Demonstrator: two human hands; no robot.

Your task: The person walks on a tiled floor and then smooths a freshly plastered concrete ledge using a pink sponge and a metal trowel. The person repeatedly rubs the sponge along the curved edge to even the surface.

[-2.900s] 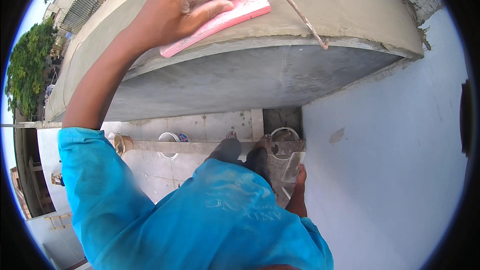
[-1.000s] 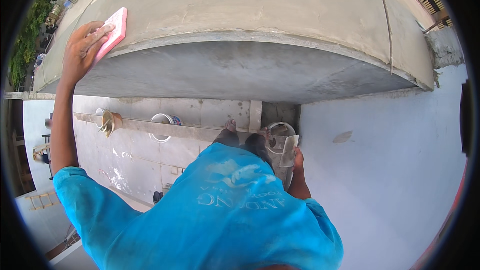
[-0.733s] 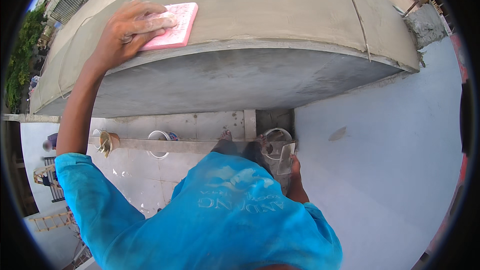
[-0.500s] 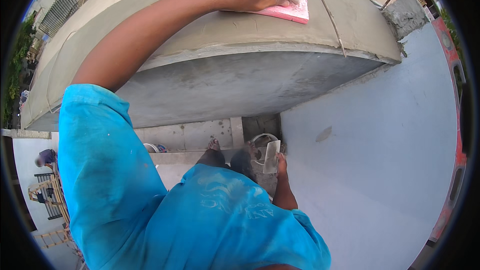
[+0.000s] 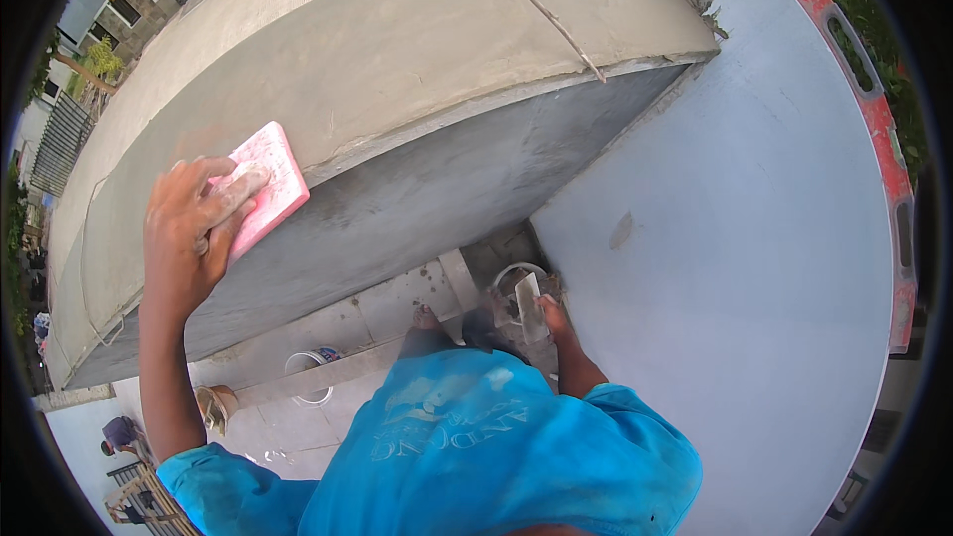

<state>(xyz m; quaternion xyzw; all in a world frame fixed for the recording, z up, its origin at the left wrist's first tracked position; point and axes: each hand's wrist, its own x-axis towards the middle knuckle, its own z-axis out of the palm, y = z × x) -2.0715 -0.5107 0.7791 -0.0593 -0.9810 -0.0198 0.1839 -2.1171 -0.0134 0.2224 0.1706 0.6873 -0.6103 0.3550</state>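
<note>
My left hand (image 5: 187, 228) is closed on a flat pink foam block (image 5: 280, 164), its fingers pressed over the pale, plaster-smeared top. The block lies at the front edge of a curved concrete ledge (image 5: 437, 69), toward the left. Down low on the right, my right hand (image 5: 554, 318) grips a rectangular grey trowel (image 5: 529, 300), blade raised. Its handle is mostly hidden by my fingers. Behind the trowel stands a white bucket (image 5: 516, 270), partly covered.
A thin stick (image 5: 546, 15) lies across the ledge and overhangs its edge. To the right rises a pale wall (image 5: 735, 238) with a red spirit level (image 5: 874, 109) along its border. Below are another bucket (image 5: 313, 377) and a tan container (image 5: 215, 407). A person (image 5: 122, 434) bends at far left.
My left hand has slid the pink foam block leftward along the ledge to its front edge. The whole view has turned. My right hand still holds the trowel low down.
</note>
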